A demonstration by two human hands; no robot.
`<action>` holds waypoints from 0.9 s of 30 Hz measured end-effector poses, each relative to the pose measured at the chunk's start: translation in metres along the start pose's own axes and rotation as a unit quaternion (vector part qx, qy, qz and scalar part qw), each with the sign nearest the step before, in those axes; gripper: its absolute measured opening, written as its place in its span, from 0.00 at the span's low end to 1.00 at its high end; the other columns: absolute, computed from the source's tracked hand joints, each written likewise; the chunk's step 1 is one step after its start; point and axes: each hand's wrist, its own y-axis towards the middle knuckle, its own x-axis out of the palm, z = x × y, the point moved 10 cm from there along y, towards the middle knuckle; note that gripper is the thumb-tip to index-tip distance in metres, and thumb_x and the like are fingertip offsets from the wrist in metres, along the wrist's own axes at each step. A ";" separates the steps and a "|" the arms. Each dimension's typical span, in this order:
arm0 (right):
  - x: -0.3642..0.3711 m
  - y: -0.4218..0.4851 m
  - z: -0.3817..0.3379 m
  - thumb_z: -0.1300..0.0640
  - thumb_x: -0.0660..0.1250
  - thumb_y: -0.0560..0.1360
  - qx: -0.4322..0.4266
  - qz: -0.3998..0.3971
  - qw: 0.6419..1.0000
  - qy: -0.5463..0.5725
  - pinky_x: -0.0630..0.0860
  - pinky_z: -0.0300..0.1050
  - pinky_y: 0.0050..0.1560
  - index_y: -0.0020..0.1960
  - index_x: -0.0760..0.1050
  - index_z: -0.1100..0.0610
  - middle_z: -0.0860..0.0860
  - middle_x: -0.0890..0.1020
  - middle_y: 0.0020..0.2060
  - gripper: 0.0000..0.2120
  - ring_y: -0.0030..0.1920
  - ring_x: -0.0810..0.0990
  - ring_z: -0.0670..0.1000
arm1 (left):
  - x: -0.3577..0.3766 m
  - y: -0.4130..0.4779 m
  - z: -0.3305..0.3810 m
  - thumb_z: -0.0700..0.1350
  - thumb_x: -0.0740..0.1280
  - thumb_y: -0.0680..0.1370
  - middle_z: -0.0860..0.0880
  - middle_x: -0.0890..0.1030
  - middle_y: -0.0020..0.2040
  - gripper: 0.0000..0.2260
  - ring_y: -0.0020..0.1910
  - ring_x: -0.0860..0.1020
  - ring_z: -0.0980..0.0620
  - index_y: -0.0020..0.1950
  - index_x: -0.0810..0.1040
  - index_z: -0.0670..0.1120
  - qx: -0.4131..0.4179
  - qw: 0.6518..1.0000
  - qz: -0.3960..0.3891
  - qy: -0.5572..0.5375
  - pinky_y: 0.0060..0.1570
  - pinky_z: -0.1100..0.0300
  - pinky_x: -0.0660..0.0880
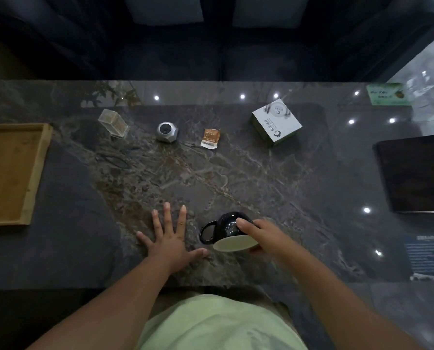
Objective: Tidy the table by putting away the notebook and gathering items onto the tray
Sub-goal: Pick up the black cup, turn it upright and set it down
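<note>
My right hand (263,236) grips a black cup (223,229) with a white inside, tilted toward me, its handle pointing left, near the table's front edge. Just left of the cup, my left hand (169,238) lies flat on the dark marble table (210,178) with fingers spread and holds nothing. A wooden tray (37,170) sits at the far left with nothing visible in it. A dark notebook (416,173) lies closed at the far right. Farther back stand a clear plastic box (114,123), a silver faceted object (167,132), an orange sachet (210,138) and a white square box (276,122).
A green card (387,94) lies at the back right corner and a blue printed sheet (426,258) at the front right. A dark sofa (210,46) runs behind the table. Ceiling lights reflect off the glossy surface.
</note>
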 end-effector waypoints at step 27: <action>-0.005 0.020 0.008 0.25 0.77 0.47 0.233 -0.058 0.967 0.088 0.83 0.62 0.44 0.59 0.79 0.57 0.63 0.83 0.54 0.50 0.45 0.87 0.66 | 0.001 0.000 -0.003 0.83 0.56 0.59 0.51 0.12 0.66 0.58 0.68 0.16 0.40 0.67 0.17 0.63 -0.004 1.000 0.010 -0.014 0.61 0.21 0.33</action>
